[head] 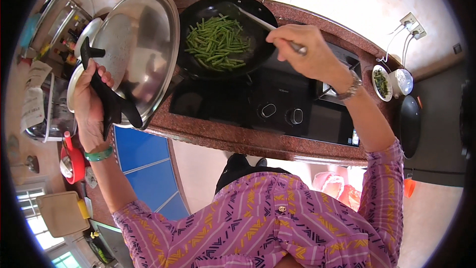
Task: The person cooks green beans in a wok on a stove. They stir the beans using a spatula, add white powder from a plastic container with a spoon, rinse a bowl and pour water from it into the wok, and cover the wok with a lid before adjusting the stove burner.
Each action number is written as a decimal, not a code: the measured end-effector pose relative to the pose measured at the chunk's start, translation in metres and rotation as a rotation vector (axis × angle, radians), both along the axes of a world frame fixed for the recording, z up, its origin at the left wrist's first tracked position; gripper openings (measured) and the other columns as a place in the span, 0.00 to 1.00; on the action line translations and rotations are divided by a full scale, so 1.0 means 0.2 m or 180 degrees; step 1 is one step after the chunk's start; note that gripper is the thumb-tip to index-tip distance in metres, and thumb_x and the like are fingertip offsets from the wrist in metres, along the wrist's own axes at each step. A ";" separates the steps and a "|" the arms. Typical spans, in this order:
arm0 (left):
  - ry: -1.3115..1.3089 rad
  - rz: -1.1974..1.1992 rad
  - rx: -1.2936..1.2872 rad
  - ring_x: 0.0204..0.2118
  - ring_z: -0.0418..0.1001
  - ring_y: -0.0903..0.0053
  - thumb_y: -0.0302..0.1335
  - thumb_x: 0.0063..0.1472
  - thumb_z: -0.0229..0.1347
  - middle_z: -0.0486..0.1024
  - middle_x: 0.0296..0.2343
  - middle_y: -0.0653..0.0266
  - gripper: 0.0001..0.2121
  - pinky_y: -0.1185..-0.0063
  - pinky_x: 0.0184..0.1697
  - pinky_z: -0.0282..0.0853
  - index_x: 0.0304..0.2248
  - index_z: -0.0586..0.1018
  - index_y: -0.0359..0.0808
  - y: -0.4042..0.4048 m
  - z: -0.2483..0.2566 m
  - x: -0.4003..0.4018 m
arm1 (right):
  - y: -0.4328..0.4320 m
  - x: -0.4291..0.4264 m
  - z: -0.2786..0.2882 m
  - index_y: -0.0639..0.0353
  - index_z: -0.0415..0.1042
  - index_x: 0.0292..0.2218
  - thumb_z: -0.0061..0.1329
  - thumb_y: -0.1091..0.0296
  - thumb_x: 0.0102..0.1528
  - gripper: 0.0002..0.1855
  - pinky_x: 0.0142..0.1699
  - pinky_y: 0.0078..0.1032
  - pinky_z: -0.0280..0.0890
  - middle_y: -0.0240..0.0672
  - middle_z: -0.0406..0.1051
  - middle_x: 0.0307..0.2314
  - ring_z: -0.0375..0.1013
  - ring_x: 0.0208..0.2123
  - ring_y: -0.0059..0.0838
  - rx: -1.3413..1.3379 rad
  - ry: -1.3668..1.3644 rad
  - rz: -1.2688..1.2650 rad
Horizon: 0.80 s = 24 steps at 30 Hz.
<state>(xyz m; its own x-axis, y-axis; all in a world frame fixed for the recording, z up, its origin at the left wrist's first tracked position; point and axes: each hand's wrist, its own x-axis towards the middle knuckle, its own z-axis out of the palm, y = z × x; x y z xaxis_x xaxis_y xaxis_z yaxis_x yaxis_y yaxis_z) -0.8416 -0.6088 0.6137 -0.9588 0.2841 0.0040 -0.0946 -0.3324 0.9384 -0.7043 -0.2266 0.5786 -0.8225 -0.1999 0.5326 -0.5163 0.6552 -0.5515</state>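
Note:
My left hand (pixel 89 100) grips the black handle of a large domed metal lid (pixel 148 41), held tilted on edge left of the wok. The black wok (pixel 264 50) sits on the black gas cooktop (pixel 223 100), with cut green beans (pixel 219 42) heaped in it. In my right hand (pixel 301 50) is the metal handle of a long spatula (pixel 256 18), reaching down into the wok beside the beans. Its working end is hard to make out against the dark metal.
Right of the cooktop stand a white bowl of greens (pixel 381 82), a clear-lidded tub (pixel 402 82) and a dark pan (pixel 410 126). Wall sockets with cords (pixel 412 26) are above. At left are a red strainer or bowl (pixel 76 163), a cutting board (pixel 63 214) and a rack with bottles (pixel 68 44).

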 end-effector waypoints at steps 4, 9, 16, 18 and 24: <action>-0.0045 -0.0029 -0.0051 0.22 0.58 0.84 0.29 0.56 0.49 0.62 0.20 0.70 0.07 0.86 0.25 0.56 0.27 0.66 0.34 -0.01 0.00 -0.02 | 0.01 -0.12 -0.08 0.63 0.67 0.30 0.44 0.77 0.45 0.06 0.29 0.28 0.61 0.39 0.65 0.22 0.66 0.23 0.35 0.1101 -0.0474 0.0011; -0.0117 0.0091 0.0029 0.22 0.58 0.83 0.28 0.56 0.49 0.62 0.20 0.69 0.07 0.86 0.26 0.56 0.27 0.66 0.34 -0.07 -0.01 -0.02 | -0.03 -0.10 -0.02 0.63 0.68 0.30 0.45 0.79 0.46 0.07 0.24 0.27 0.56 0.36 0.62 0.19 0.62 0.19 0.31 0.1415 -0.0457 0.0498; -0.0105 0.0156 -0.0053 0.22 0.58 0.83 0.29 0.57 0.48 0.61 0.20 0.69 0.07 0.86 0.26 0.56 0.27 0.65 0.34 -0.04 0.02 -0.03 | -0.09 -0.14 -0.05 0.62 0.68 0.28 0.46 0.79 0.42 0.07 0.31 0.29 0.62 0.38 0.64 0.22 0.67 0.25 0.36 0.1457 -0.0758 0.0463; -0.0095 0.0028 0.0052 0.22 0.58 0.83 0.29 0.57 0.47 0.61 0.20 0.69 0.07 0.86 0.26 0.56 0.27 0.65 0.33 -0.05 0.03 -0.03 | -0.09 -0.11 0.00 0.62 0.67 0.26 0.48 0.80 0.39 0.08 0.30 0.28 0.62 0.38 0.64 0.22 0.67 0.24 0.36 0.2013 -0.1085 0.0618; -0.0165 0.0014 0.0130 0.22 0.57 0.83 0.29 0.58 0.47 0.61 0.20 0.69 0.07 0.86 0.27 0.55 0.28 0.64 0.33 -0.07 0.02 -0.06 | -0.06 -0.03 0.03 0.63 0.68 0.27 0.46 0.80 0.42 0.06 0.25 0.27 0.62 0.37 0.65 0.19 0.67 0.21 0.34 0.1563 -0.0507 0.0625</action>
<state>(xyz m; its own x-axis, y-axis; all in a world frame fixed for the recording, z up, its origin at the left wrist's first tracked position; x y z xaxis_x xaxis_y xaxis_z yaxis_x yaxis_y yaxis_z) -0.8540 -0.6230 0.6172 -0.9593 0.2804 -0.0341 -0.1410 -0.3710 0.9179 -0.7098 -0.2385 0.5844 -0.8075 -0.5513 0.2100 -0.5899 0.7549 -0.2866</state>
